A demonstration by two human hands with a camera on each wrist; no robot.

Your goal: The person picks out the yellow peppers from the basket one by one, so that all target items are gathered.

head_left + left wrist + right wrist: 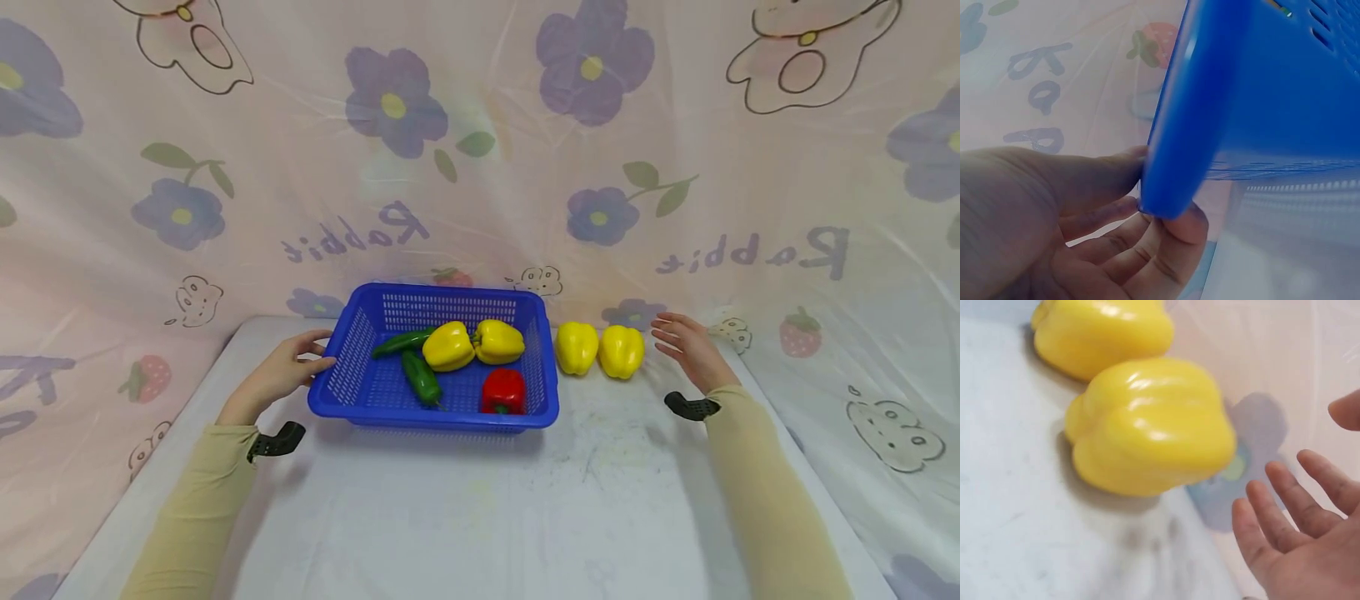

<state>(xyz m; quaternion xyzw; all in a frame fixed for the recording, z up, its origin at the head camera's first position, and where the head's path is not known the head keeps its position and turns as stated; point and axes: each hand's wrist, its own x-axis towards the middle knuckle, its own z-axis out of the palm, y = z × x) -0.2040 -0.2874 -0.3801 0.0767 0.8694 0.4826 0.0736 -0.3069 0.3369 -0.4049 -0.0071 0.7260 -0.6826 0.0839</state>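
A blue plastic basket [450, 419] with slotted walls stands on the white table. My left hand [288, 371] holds its left rim, thumb against the outside and fingers curled beneath the edge, as the left wrist view shows. Inside lie a red bell pepper [503, 392], two yellow bell peppers [448, 347] and two long green peppers [422, 379]. To the right of the basket sit two more yellow bell peppers [577, 348], side by side. Beside the outer yellow pepper [1154, 428], my right hand [693, 352] hovers with fingers spread, touching nothing.
The white tabletop [465, 517] stretches in front of the basket. A pale curtain [487, 192] printed with flowers and rabbits hangs right behind and at both sides. Each wrist carries a black camera mount [692, 407].
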